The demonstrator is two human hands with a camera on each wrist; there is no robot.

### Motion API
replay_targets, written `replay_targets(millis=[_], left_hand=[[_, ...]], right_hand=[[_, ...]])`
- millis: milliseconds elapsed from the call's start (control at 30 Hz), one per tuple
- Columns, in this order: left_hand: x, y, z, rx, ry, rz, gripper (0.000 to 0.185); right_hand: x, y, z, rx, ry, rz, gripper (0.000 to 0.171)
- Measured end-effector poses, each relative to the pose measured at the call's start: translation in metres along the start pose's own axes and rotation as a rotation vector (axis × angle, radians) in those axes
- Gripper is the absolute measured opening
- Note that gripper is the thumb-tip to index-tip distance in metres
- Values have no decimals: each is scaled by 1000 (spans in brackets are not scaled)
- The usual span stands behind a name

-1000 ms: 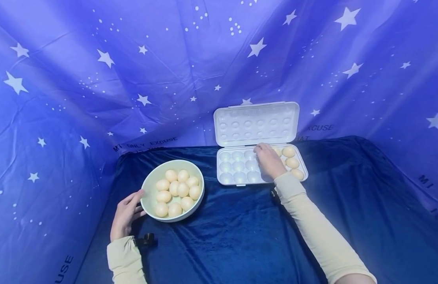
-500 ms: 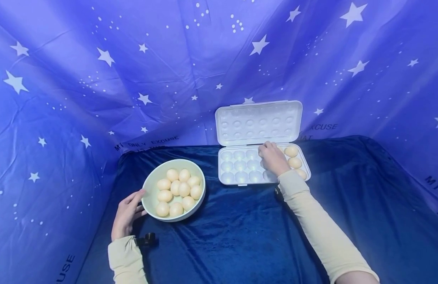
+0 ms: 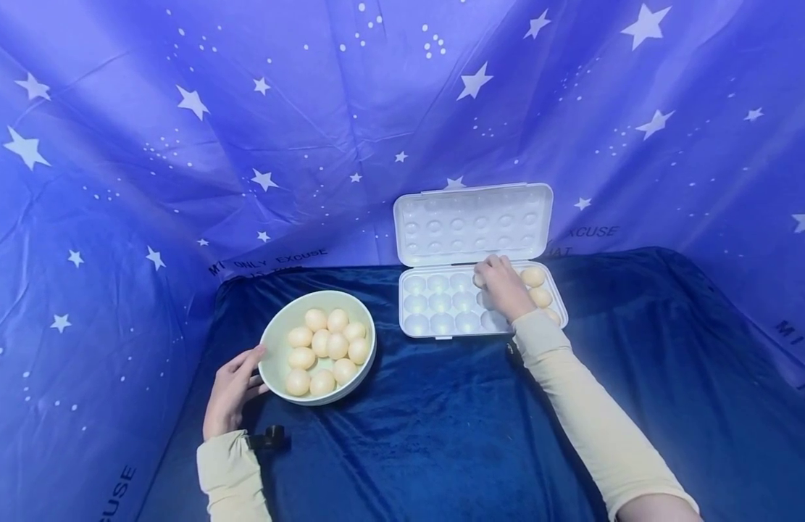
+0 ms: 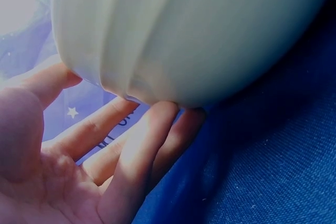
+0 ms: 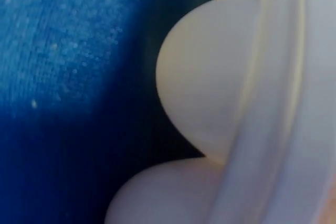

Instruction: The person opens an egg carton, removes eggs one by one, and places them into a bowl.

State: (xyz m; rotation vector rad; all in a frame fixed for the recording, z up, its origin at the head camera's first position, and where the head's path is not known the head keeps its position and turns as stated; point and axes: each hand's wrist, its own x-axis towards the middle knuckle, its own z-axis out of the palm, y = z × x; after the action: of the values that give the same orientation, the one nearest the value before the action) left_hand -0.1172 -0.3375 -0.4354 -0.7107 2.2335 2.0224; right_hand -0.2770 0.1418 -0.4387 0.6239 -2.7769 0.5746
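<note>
In the head view, my left hand (image 3: 231,395) is at the left side of a pale green bowl (image 3: 272,377) holding several cream-coloured eggs (image 3: 320,343). The left wrist view shows that thumb at the bowl's rim and the fairly straight fingers (image 4: 137,156) touching its outer wall. Further right, my right hand (image 3: 504,288) reaches over an open white egg carton (image 3: 441,338), fingers curled down at a back-row cup. An egg (image 3: 478,280) shows slightly under those fingertips, the rest hidden. Eggs (image 3: 540,297) fill the carton's right-end column; the hand covers cups beside it.
The carton's lid (image 3: 474,226) stands raised against the star-printed curtain (image 3: 350,130). Dark blue cloth (image 3: 435,420) covers the table. In the right wrist view, the rounded undersides of the carton's cups (image 5: 205,77) hang above the cloth.
My right hand has shifted slightly right and stays at the carton's back row. The left hand and bowl keep their places. The head view has moved a little.
</note>
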Motion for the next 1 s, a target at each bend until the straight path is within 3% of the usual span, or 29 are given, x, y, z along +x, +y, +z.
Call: replay_targets(millis=[267, 633, 1000], left_hand=[[-1, 5, -4, 14, 2, 18, 69], [-2, 3, -4, -12, -10, 9, 61], [-5, 5, -1, 12, -13, 22, 65]], right_hand=[[6, -11, -7, 47, 51, 8, 36], [7, -50, -17, 82, 105, -105, 35], [7, -91, -26, 102, 159, -162, 32]])
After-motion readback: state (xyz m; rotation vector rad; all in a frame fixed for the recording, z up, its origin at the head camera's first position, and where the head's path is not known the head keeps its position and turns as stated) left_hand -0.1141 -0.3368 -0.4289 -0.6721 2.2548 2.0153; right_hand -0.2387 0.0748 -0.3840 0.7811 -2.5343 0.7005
